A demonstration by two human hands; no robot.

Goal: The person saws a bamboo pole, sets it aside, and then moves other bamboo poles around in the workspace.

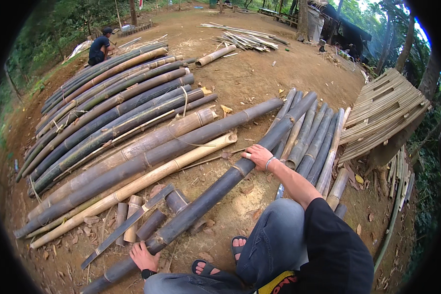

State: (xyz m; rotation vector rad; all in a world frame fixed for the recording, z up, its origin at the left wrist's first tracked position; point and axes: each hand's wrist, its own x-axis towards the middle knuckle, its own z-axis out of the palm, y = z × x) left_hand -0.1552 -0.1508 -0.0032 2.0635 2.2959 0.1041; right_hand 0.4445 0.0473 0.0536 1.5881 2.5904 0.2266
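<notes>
As the dark bamboo pole (203,201) slants away rightward, it's clasped from above: left hand (143,257) nearer, right hand (258,156) beyond.

dirt ground (259,73): split strips (250,41) in a loose heap
pole stack (117,100): person (99,49) in dark clothes beside it
slatted panel (377,117): pale, tilted (a few gaps between its slats)
tree trunk (303,20): dark shelter (346,30) near it
</notes>
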